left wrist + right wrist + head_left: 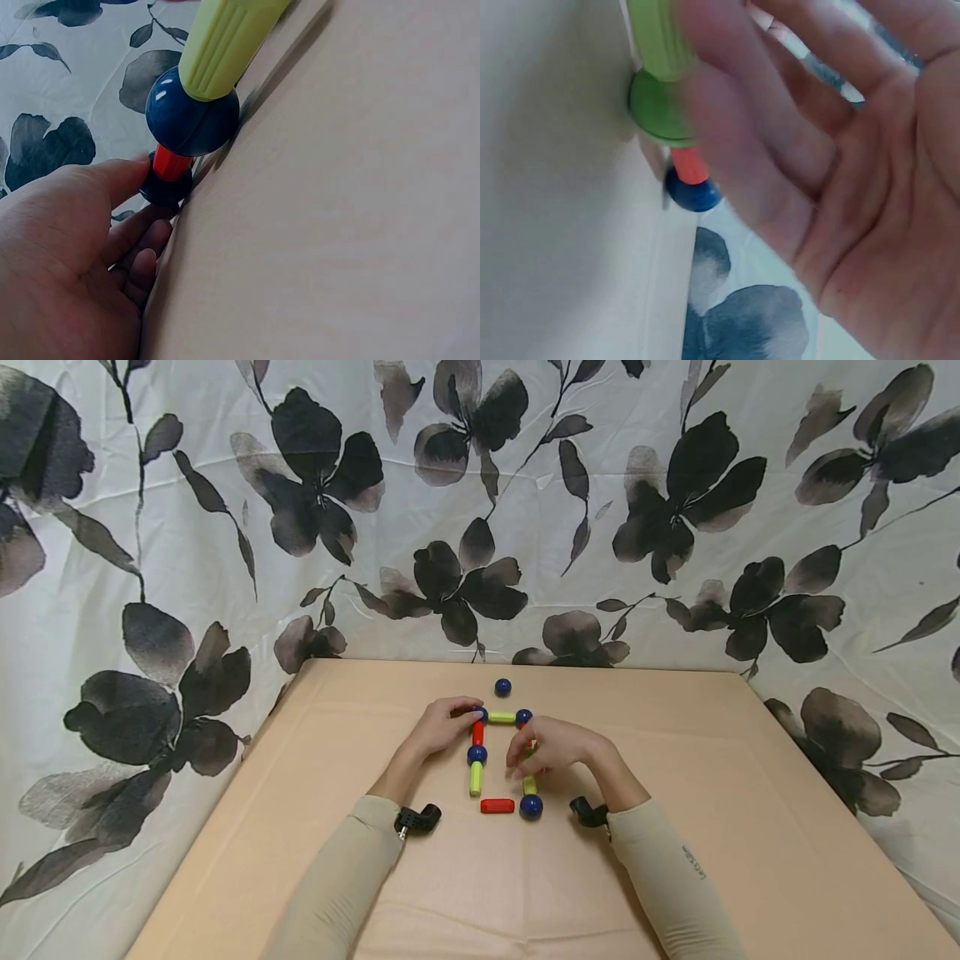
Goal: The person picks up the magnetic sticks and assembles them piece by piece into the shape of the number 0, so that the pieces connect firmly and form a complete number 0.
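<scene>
Blue balls and coloured rods form an outline on the table. My left hand (pixel 442 725) pinches the far-left blue ball (pixel 164 189) between thumb and fingers. From that ball a red rod (pixel 477 734), a second blue ball (pixel 477 754) and a yellow-green rod (pixel 476 780) run toward me. Another yellow-green rod (pixel 502 717) joins it to the far-right blue ball (pixel 524 717). Over the right side hovers my right hand (pixel 558 745), fingers loosely bent and blurred, beside a green ball (pixel 656 109); contact is unclear. It partly hides a red rod (pixel 690 165) and yellow-green rod (pixel 660 37).
A red rod (pixel 497 807) lies crosswise at the near side, next to the near-right blue ball (pixel 531 807). One loose blue ball (pixel 502 687) sits beyond the outline. The tan table (pixel 375 693) ends at a floral cloth (pixel 570 527).
</scene>
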Available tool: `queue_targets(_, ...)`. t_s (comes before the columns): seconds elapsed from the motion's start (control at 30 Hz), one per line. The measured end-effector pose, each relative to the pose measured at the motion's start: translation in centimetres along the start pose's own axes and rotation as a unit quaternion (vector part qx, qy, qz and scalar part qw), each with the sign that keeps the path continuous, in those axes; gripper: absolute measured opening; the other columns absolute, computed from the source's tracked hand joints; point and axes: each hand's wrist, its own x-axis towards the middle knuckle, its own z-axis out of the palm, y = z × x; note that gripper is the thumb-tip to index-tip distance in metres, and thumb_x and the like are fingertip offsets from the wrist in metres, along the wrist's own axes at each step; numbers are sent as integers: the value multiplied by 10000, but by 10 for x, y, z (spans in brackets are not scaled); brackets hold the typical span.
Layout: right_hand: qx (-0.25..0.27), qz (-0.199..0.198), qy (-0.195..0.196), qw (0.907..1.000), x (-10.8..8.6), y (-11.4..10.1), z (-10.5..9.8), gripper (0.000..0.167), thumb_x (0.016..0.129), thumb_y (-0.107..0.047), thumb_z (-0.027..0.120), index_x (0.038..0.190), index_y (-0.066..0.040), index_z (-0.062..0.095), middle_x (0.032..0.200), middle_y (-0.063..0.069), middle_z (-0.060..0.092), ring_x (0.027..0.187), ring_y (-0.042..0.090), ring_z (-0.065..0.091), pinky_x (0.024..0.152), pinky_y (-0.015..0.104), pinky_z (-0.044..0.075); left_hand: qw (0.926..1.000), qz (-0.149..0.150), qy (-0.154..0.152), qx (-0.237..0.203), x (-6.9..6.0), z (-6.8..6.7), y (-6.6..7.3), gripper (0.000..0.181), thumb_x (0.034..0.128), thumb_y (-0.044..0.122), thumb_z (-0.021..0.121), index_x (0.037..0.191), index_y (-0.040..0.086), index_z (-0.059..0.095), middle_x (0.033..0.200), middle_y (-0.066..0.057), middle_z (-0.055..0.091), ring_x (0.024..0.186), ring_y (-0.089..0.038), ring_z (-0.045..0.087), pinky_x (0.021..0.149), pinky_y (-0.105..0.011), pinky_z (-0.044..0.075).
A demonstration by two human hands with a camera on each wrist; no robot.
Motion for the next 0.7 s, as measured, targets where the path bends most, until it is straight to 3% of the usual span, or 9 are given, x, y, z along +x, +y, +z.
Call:
queue_targets(0.1, -103, -211, 680, 9974, 3, 5, -4, 170, 937, -153, 783, 1096, -92, 791, 881, -12, 683, 749, 216, 595, 622, 325, 554, 10000, -26, -1, 3, 1, 0, -1, 355, 1030, 318, 671, 1339, 147, 713, 1334, -23, 710, 1302, -246, 603, 1164, -457, 428)
queue_targets(0.3, -143, -411, 1454, 9884, 8, 7, -7, 246, 966, -235, 758, 1149, -73, 774, 949, -8, 720, 886, 222, 601, 762, 304, 528, 10000, -56, -29, -53, 1, 0, -1, 365, 1031, 337, 667, 1342, 153, 711, 1326, -15, 711, 1296, -246, 602, 1163, -463, 429)
queue_targets(0.5, -4, -165, 2701, 9627, 25, 16, -13, 351, 1006, -224, 700, 1318, -63, 687, 1259, 154, 687, 1017, 264, 597, 827, 351, 535, 9999, -40, -64, -93, 2, -1, -1, 365, 1035, 321, 663, 1345, 135, 707, 1313, -30, 714, 1271, -248, 610, 1151, -456, 442)
queue_targets(0.6, -53, 47, 3000, 9539, 39, 22, -19, 403, 1015, -206, 684, 1391, -70, 634, 1387, 182, 632, 1068, 291, 598, 829, 379, 561, 9999, -54, -64, -114, 1, -1, -1, 360, 1034, 313, 664, 1343, 132, 707, 1304, -36, 715, 1260, -252, 609, 1151, -457, 441)
queue_targets(0.7, -223, 263, 3001, 9533, 54, 27, -27, 442, 1022, -193, 668, 1444, -85, 591, 1438, 176, 603, 1106, 302, 589, 850, 391, 566, 10000, -34, -54, -63, 1, 0, 0, 353, 1035, 307, 664, 1337, 131, 710, 1297, -40, 717, 1256, -252, 610, 1150, -455, 442)
